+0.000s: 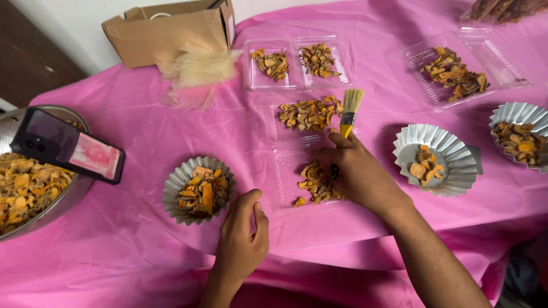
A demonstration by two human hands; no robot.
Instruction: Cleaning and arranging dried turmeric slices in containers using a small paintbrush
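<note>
- A pink tablecloth (131, 239) covers the table, filling the frame.
- Right hand (357, 174), centre, fingers closed around a yellow-handled pastry brush (349, 114), bristles pointing up, resting over dried orange slices (317, 182) in a clear plastic tray (285, 171).
- Left hand (242, 231), lower centre, loosely curled, holding nothing, just beside a fluted foil cup (171, 188) of slices.

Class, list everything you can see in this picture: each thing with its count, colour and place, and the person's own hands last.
Tablecloth: one, pink, over the table.
Clear plastic trays: about three, holding dried orange slices, centre and upper right.
Fluted foil cups: three, silver, with slices, front centre and right.
Metal bowl: one, left edge.
Phone: one, black, on the bowl.
Cardboard box: one, brown, top left.
Brush: one, yellow handle.
Right hand: holds the brush.
Left hand: on the cloth.
</note>
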